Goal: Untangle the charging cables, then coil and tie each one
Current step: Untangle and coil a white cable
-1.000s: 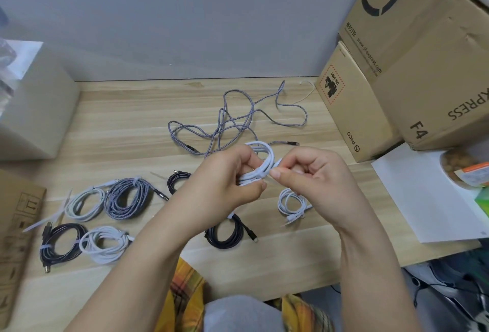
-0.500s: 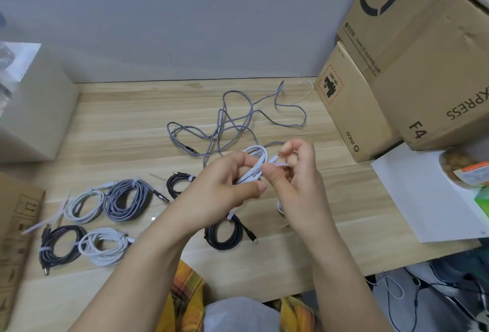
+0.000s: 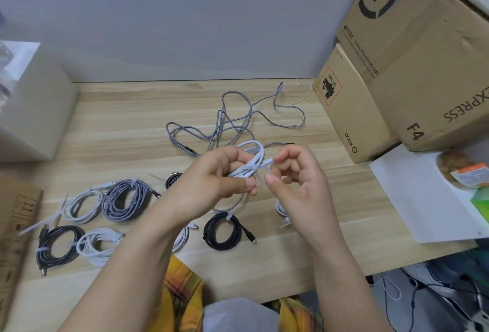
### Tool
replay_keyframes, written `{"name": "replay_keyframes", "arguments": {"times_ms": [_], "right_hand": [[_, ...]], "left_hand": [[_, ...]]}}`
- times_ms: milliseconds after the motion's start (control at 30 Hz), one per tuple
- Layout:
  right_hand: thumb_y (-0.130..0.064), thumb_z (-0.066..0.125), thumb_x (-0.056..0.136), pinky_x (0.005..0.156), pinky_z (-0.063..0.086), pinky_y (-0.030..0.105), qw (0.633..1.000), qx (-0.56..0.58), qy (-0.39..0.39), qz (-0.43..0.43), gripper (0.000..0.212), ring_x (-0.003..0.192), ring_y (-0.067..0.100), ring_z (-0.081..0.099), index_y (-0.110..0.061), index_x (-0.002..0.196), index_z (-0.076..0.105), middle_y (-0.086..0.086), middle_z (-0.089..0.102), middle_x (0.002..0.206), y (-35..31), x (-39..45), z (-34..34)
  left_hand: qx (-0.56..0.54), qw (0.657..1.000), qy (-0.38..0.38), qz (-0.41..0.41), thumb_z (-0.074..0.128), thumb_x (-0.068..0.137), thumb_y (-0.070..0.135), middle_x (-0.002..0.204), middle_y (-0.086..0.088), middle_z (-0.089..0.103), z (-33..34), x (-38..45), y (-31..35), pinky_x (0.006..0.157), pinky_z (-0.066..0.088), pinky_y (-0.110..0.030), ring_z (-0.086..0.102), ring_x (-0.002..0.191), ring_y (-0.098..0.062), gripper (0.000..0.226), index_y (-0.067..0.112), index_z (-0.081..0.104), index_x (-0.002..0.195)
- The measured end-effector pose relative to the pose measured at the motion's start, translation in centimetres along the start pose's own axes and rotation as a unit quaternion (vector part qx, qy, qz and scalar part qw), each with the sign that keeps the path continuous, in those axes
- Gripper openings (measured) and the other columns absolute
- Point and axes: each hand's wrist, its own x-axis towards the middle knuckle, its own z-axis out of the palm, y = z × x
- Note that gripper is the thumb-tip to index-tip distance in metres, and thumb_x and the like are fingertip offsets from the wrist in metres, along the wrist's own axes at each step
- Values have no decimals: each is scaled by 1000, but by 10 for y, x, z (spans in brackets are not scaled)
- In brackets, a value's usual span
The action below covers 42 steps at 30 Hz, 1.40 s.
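Note:
My left hand [image 3: 211, 181] grips a coiled white cable [image 3: 254, 157] above the middle of the table. A white tie is wrapped across the coil, and my right hand [image 3: 299, 181] pinches the tie's end [image 3: 264, 173] just right of the coil. Behind the hands a grey braided cable [image 3: 238, 120] lies loose and tangled on the wood. Several tied coils lie at the left: a white one [image 3: 82, 206], a grey braided one [image 3: 127, 200], a black one [image 3: 59, 245] and another white one [image 3: 98, 245]. A black coil [image 3: 225, 231] sits below my hands.
Stacked cardboard boxes [image 3: 412, 61] fill the back right corner. A white sheet [image 3: 423, 194] and a snack container [image 3: 460, 170] lie at the right edge. A grey box [image 3: 34, 109] stands at the left, flat cardboard [image 3: 13, 239] beside it. Loose ties [image 3: 45, 222] lie near the left coils.
My right hand has shifted from the coil's top down to its right side, now pinching the tie's end. The left hand keeps its grip on the coil.

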Motion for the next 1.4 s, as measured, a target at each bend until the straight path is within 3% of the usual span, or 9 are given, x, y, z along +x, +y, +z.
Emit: {"name": "replay_keyframes", "arguments": {"times_ms": [167, 367, 433, 567, 733, 900, 1033, 1200, 1400], "right_hand": [[-9, 63, 71, 70, 43, 14, 1000, -14, -3, 3, 26, 67, 1, 54, -30, 80, 54, -12, 59, 68, 3, -4, 3], [-20, 63, 71, 81, 46, 46, 987, -158, -28, -27, 34, 74, 7, 58, -49, 80, 48, -27, 59, 75, 4, -8, 9], [-23, 65, 69, 82, 45, 46, 987, -153, -37, -14, 33, 73, 13, 58, -48, 80, 46, -23, 59, 69, 3, -9, 14], [-42, 66, 67, 71, 37, 27, 989, -129, -52, 41, 28, 70, 14, 54, -39, 83, 44, -15, 61, 63, 1, -7, 14], [-50, 66, 68, 78, 24, 28, 932, -349, -1, -98, 20, 83, 4, 45, -37, 83, 62, -16, 44, 85, 9, -1, 8], [-27, 71, 70, 75, 16, 28, 907, -381, -11, -178, 6, 80, 8, 43, -32, 72, 68, -12, 54, 82, 9, -2, 13], [-21, 58, 73, 75, 16, 28, 913, -374, -18, -162, 7, 86, 7, 45, -28, 74, 58, -16, 56, 89, 9, -4, 17], [-17, 57, 74, 81, 19, 27, 944, -310, 9, -115, 11, 88, 5, 45, -28, 75, 54, -16, 54, 90, 14, -8, 16], [-21, 51, 78, 75, 26, 34, 956, -212, -17, -203, 7, 80, 2, 43, -27, 77, 53, -19, 49, 77, -16, -14, 29]], "left_hand": [[32, 999, -20, -6, 65, 73, 1, 64, -1, 67, -7, -2, -1, 59, 42, -11, 60, 62, -7, 20, 8, 58, 90], [88, 996, -25, -19, 54, 82, -19, 66, -13, 62, -14, -3, 2, 42, 33, -5, 50, 41, 3, 18, -3, 55, 91], [109, 994, -16, -22, 56, 82, -16, 65, -11, 61, -13, 1, 1, 41, 31, -5, 46, 37, 4, 16, -6, 55, 94], [145, 989, -11, -34, 67, 78, -6, 65, -1, 66, -14, 6, -11, 59, 40, -23, 52, 54, -7, 17, 6, 59, 88], [190, 980, -23, -51, 65, 65, 13, 72, -1, 72, -8, 3, -17, 82, 50, -46, 64, 76, -25, 19, 17, 60, 83], [204, 977, -34, -55, 67, 79, -3, 53, 14, 62, -5, 5, -19, 60, 39, -21, 47, 52, -2, 23, 16, 55, 83], [114, 992, -42, -25, 60, 86, -5, 59, 9, 65, -2, 1, -23, 55, 35, -16, 49, 54, -2, 26, 7, 43, 100], [91, 996, 0, 21, 63, 74, 10, 75, -1, 69, 3, 0, -34, 79, 48, -40, 64, 80, -18, 17, 8, 48, 83], [203, 979, 29, -17, 45, 91, -7, 71, 17, 43, 25, -3, -39, 60, 38, -1, 46, 74, 0, 37, 26, 40, 76]]}}
